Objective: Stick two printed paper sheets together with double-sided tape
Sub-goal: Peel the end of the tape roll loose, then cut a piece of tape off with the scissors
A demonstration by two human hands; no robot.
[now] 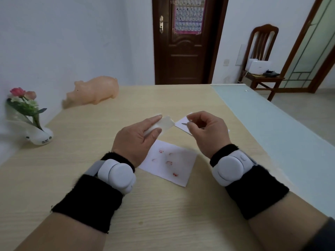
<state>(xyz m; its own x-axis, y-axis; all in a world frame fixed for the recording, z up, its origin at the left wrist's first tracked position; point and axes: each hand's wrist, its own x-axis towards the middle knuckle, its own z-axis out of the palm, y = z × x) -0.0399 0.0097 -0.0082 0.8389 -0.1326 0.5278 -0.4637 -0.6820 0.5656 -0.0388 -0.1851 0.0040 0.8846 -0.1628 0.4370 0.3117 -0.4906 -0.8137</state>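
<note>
A white sheet with small red prints (170, 163) lies flat on the wooden table (163, 211), just in front of my hands. A second white sheet (181, 123) lies farther back, partly hidden under my right hand. My left hand (137, 138) is raised above the table and grips a white roll of double-sided tape (161, 125) between thumb and fingers. My right hand (206, 131) hovers beside it, thumb and forefinger pinched together near the roll; what they pinch is too small to make out.
A peach-coloured pig figure (94, 92) stands at the far left of the table. A white vase with pink flowers (29, 115) sits at the left edge by the wall. A pale green glass strip (272, 134) runs along the table's right side. A chair (261, 57) stands beyond.
</note>
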